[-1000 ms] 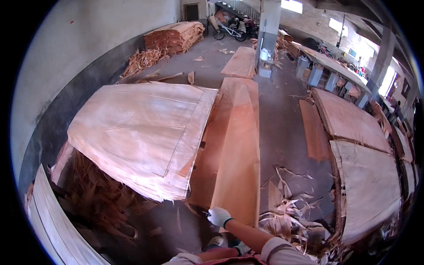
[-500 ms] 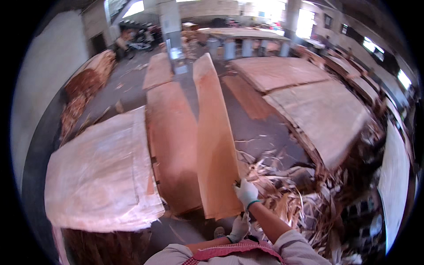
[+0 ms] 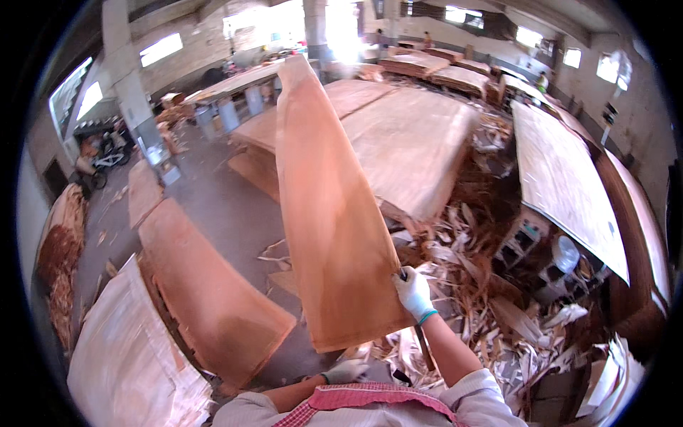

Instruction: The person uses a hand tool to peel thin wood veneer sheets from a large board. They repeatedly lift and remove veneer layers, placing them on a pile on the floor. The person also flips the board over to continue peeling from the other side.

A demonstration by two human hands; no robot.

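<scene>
I have a long, thin reddish veneer sheet (image 3: 324, 206) lifted off the floor, running from near my chest out toward 12 o'clock. My right hand (image 3: 413, 293), in a white glove, is clamped on the sheet's right edge near its lower corner. My left hand (image 3: 346, 371), also gloved, sits low at 6 o'clock just under the sheet's near end; I cannot tell whether it is closed on anything.

As I judge it, the carry is midway: the sheet is up and in the air, not yet laid on any stack. A second reddish sheet (image 3: 206, 299) lies on the floor at 8 o'clock, and a paler stack (image 3: 124, 363) sits beside it at 7 o'clock. Wide pale stacks on a table (image 3: 413, 142) lie beyond the sheet at 1 o'clock, with another broad pale panel (image 3: 562, 178) at 2 o'clock. Curled veneer scraps (image 3: 484, 313) litter the floor at 4 o'clock.

No packages, labels or signs are legible to me.
</scene>
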